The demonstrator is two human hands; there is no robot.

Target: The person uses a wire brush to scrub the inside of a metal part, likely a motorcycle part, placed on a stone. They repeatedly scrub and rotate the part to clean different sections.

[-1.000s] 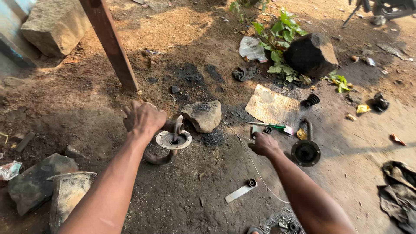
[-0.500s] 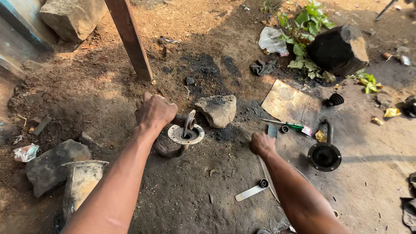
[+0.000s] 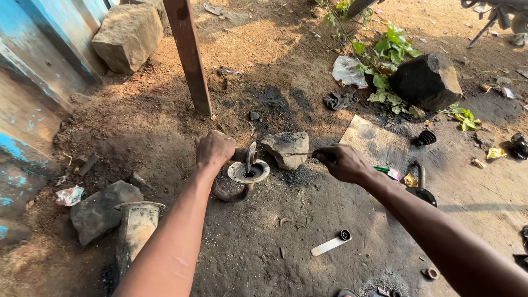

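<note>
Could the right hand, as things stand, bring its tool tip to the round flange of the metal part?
Probably yes: the right hand holds a thin tool pointing toward the flange, with only open air between; the grey stone sits just behind.

The part of the bent pipe [image 3: 234,187] under the left hand [image 3: 214,149] is hidden. The handle of the thin tool [image 3: 300,154] is covered by the right hand [image 3: 344,163]. Both arms are cut off by the bottom edge.

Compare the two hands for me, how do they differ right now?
The left hand is closed around the rusty metal part standing on the dirt, while the right hand holds a thin screwdriver-like tool in the air. The left hand sits beside the part; the right hand is clear of it, tool tip pointing toward the small rock. Both are bare.
</note>
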